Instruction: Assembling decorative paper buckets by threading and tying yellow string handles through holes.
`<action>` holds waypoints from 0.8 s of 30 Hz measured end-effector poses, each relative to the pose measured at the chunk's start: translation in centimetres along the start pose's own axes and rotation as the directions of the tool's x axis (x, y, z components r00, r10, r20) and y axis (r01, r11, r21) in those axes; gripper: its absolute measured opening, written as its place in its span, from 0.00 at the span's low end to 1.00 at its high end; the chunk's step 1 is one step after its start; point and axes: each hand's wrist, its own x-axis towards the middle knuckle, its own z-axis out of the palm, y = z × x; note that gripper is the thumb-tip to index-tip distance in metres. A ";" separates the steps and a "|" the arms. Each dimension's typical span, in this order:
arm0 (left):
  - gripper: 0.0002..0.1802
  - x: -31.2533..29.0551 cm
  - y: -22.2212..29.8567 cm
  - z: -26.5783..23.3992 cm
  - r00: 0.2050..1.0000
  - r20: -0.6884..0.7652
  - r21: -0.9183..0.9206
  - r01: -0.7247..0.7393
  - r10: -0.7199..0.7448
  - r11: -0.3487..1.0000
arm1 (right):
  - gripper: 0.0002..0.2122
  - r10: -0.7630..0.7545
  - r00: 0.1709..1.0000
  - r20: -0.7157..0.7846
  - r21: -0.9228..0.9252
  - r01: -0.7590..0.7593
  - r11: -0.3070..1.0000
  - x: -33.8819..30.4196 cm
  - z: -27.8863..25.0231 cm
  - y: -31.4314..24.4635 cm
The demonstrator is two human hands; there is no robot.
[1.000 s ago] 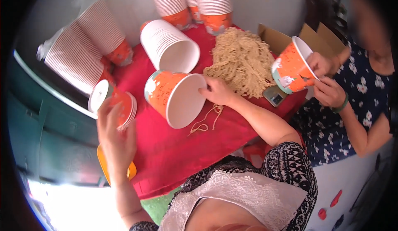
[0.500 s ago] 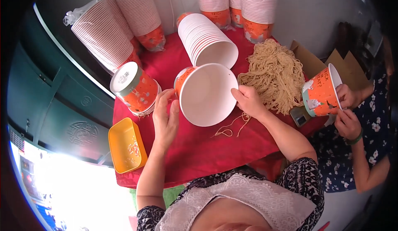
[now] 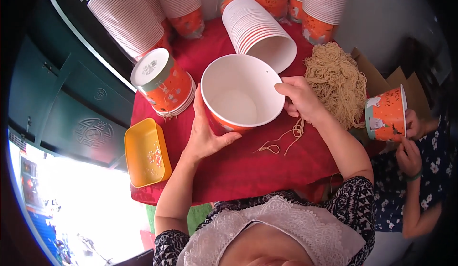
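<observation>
Between my hands is a white-lined paper bucket (image 3: 234,89) with an orange printed outside, its mouth tilted up toward me. A small hole shows near its far right rim. My left hand (image 3: 208,139) cups the bucket's left side, thumb stretched out below and fingers partly hidden behind the wall. At the right rim my right hand (image 3: 301,99) pinches the bucket, thumb on top. Loose pieces of beige string (image 3: 288,139) hang or lie just below that hand; whether it holds them I cannot tell.
Beyond lies a nested stack of buckets (image 3: 255,34). A heap of beige string (image 3: 336,84) is at right, beside a person holding another bucket (image 3: 385,115). Upturned buckets (image 3: 164,87) and a yellow tray (image 3: 143,170) with small beads stand left. Wrapped stacks (image 3: 126,20) line the back.
The bucket has tipped from facing me to a more upright mouth. My left hand has moved from beside it to a hold round its left side. The whole view has shifted slightly.
</observation>
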 end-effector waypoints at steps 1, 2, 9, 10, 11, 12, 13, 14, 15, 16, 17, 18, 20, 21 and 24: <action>0.77 0.1 -0.2 0.1 1.000 0.000 -0.004 0.010 -0.010 1.000 | 0.12 0.012 1.000 0.025 -0.030 -0.011 0.999 0.1 0.1 0.0; 0.77 0.3 -0.3 0.2 1.000 -0.023 0.016 -0.019 0.019 1.000 | 0.12 0.024 0.999 0.026 -0.029 -0.023 0.999 0.4 0.2 0.2; 0.77 -0.4 -2.8 1.5 0.990 -0.141 -0.018 0.019 -0.022 1.000 | 0.22 -0.161 0.986 0.033 0.101 0.157 0.982 0.7 -0.3 2.0; 0.76 -0.6 -3.3 1.6 0.985 -0.170 0.015 0.035 -0.032 0.999 | 0.21 -0.170 0.985 0.019 0.051 0.169 0.984 0.6 -0.6 2.4; 0.76 -0.8 -3.7 1.7 0.979 -0.200 0.048 0.051 -0.040 0.998 | 0.16 -0.139 0.990 -0.020 0.003 0.139 0.990 0.4 -0.7 2.9; 0.68 -0.6 -2.7 2.1 0.970 -0.241 -0.001 0.018 -0.017 1.000 | 0.13 -0.165 0.986 0.013 -0.154 0.165 0.974 0.0 -0.9 3.2; 0.68 -0.6 -2.6 2.3 0.971 -0.236 -0.004 0.028 -0.028 1.000 | 0.09 -0.185 0.981 0.052 -0.306 0.191 0.933 -0.5 -1.1 3.5; 0.67 -0.7 -2.7 2.4 0.970 -0.241 0.054 0.041 -0.026 0.998 | 0.04 -0.297 0.950 0.100 -0.490 0.307 0.816 -1.0 -1.1 4.2; 0.66 -0.7 -2.6 2.6 0.969 -0.246 0.111 0.050 -0.022 0.993 | 0.04 -0.398 0.892 0.214 -0.546 0.447 0.708 -1.5 -1.2 4.5; 0.66 -0.7 -2.5 2.9 0.969 -0.247 0.109 0.058 -0.029 0.992 | 0.04 -0.479 0.812 0.334 -0.577 0.578 0.578 -1.9 -1.3 4.8; 0.66 -0.7 -2.3 3.3 0.961 -0.272 0.092 0.080 -0.053 0.992 | 0.04 -0.474 0.813 0.338 -0.575 0.577 0.581 -2.3 -1.2 5.0; 0.66 -0.7 -2.2 3.5 0.952 -0.296 0.074 0.101 -0.075 0.992 | 0.04 -0.406 0.820 0.404 -0.571 0.573 0.588 -2.7 -1.1 5.1; 0.65 -0.8 -2.0 3.7 0.951 -0.302 0.110 0.101 -0.064 0.989 | 0.08 -0.324 0.801 0.504 -0.561 0.588 0.583 -2.8 -1.0 5.7; 0.65 -0.9 -2.0 3.7 0.951 -0.305 0.146 0.099 -0.051 0.984 | 0.08 -0.321 0.800 0.507 -0.558 0.589 0.585 -2.9 -0.9 5.8; 0.65 -0.9 -2.3 3.9 0.947 -0.320 0.156 0.056 -0.003 0.986 | 0.09 -0.314 0.761 0.568 -0.538 0.632 0.558 -2.7 -0.1 6.1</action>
